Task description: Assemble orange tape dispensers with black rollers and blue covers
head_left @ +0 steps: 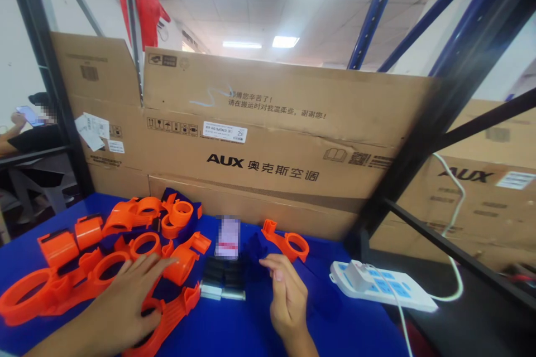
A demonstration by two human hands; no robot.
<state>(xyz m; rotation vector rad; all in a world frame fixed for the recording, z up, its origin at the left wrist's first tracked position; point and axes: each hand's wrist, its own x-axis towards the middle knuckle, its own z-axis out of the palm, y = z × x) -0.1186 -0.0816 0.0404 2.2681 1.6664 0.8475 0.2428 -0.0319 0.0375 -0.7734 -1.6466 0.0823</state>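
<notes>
My left hand (125, 295) lies flat with fingers stretched out on a heap of orange plastic tape-dispenser parts (100, 256) on the blue table (234, 329). My right hand (287, 293) rests on the table with fingers loosely curled and nothing visible in them, just in front of a single orange dispenser part (288, 242). Between the hands lies a row of small black and silver pieces (221, 279).
Large AUX cardboard boxes (259, 145) wall off the back of the table. A white power strip (383, 284) with a plugged-in cable lies at the right. A dark rack post (419, 150) slants down on the right. A person (29, 128) sits far left.
</notes>
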